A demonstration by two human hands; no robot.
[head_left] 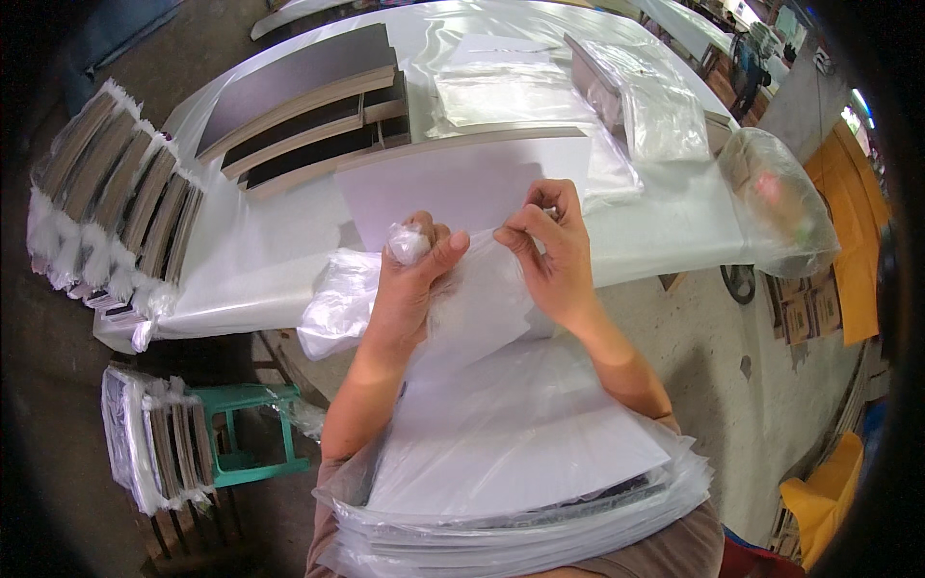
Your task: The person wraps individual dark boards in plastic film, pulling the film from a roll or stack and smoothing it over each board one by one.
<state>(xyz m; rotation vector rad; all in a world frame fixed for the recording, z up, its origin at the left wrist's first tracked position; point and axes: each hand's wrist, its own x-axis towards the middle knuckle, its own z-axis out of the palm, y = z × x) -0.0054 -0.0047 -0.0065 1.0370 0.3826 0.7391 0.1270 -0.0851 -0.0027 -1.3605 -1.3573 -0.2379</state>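
My left hand (416,275) is closed around the gathered end of a clear plastic bag (487,294), and a bunched white tuft sticks out above the fist. Opposite it, my right hand (554,250) pinches the bag's upper edge between thumb and forefinger. The plastic hangs between both hands and runs down toward a stack of white-faced boards wrapped in clear plastic (520,433), lying against my body. Just beyond my hands, a white panel (453,183) leans up on the table. Crumpled plastic film (339,301) lies beside my left wrist.
Dark-topped boards (299,87) are stacked on the plastic-covered table (674,217). Plastic-wrapped bundles (116,193) stand at its left end. Plastic-sleeved boards (660,106) lie at the back right, near a bulging clear bag (776,197). A green stool (252,429) stands lower left.
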